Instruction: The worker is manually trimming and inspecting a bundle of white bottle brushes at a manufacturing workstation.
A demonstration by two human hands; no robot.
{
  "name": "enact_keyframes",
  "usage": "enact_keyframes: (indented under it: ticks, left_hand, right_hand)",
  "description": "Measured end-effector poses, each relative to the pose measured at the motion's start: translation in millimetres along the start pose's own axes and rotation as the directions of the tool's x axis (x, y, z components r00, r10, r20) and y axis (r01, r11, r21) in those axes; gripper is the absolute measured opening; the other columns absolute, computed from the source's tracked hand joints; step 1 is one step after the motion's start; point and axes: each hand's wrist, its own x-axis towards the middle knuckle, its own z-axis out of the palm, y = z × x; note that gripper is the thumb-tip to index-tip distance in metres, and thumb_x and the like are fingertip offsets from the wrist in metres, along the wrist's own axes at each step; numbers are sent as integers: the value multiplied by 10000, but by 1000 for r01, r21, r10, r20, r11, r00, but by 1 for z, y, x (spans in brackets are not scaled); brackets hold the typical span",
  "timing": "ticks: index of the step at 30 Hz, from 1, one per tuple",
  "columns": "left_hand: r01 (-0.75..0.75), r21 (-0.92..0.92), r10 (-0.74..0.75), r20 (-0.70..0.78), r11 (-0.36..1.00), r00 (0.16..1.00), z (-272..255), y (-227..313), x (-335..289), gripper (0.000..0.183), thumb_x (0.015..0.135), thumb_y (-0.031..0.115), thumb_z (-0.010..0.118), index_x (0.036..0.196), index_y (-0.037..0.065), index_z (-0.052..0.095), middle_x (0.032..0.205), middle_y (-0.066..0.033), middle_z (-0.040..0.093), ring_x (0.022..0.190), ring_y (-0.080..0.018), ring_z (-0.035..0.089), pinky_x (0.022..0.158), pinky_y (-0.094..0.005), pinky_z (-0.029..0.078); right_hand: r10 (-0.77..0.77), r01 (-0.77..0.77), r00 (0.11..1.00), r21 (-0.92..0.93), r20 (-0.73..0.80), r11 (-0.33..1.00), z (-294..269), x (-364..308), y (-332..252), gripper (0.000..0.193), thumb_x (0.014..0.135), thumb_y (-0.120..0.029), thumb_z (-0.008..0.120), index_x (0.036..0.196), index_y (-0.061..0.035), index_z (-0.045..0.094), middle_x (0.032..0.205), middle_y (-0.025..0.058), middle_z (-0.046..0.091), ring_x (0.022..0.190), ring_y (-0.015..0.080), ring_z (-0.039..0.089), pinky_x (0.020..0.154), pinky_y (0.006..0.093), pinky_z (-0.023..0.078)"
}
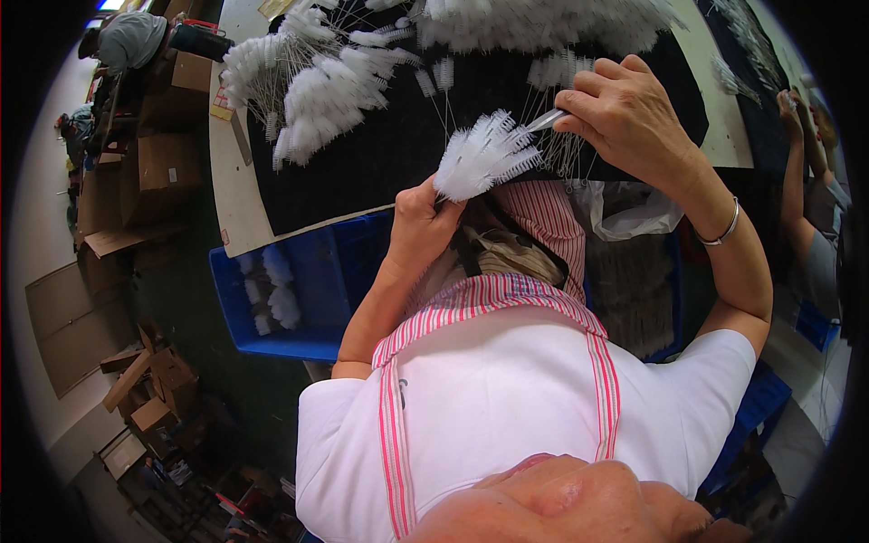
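Both hands (425,217) (625,113) grip white brushes (484,156) above table (237,204).

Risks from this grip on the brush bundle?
1. The left hand holds the white brush bundle only at the bristle end; brushes may slip out and fall past the table edge.
2. The right hand pinches the thin wire stems; they may bend or prick.
3. Loose brushes lie nearby on the black mat and may tangle.

A fanned bundle of white bristle brushes (482,156) on thin wire stems, held above the black mat.
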Motion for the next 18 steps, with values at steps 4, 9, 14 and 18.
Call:
enact_keyframes:
  ticks: [4,9,14,18]
  left_hand:
    - [83,17,-83,36,996,996,-1,6,1,235,751,-12,601,983,19,627,698,-115,641,570,-158,606,559,-258,460]
    - [62,-4,-62,13,998,998,2,4,2,125,816,49,613,931,4,632,644,-72,622,548,-109,567,530,-251,444]
    - [365,-523,-316,184,770,931,5,11,3,221,911,212,567,1025,23,581,639,21,537,515,-37,425,461,-188,323]
    - [429,-494,-333,273,757,902,2,13,4,287,935,271,521,1096,34,546,665,14,540,509,-25,382,460,-171,292]
  right_hand:
    - [0,-1,1000,14,18,1000,-2,-1,0,236,802,-356,604,752,-132,660,722,-16,591,753,143,550,722,309,379]
    - [4,-4,1000,18,-18,1000,-1,0,2,238,795,-357,610,748,-129,660,717,-15,589,747,143,549,713,304,377]
    - [60,-56,997,62,-53,996,0,-2,0,253,794,-364,611,762,-117,658,710,-14,580,737,150,542,696,308,371]
    - [105,-99,989,61,-102,993,2,-3,1,271,807,-366,602,873,-110,658,738,-9,576,723,154,532,685,307,365]
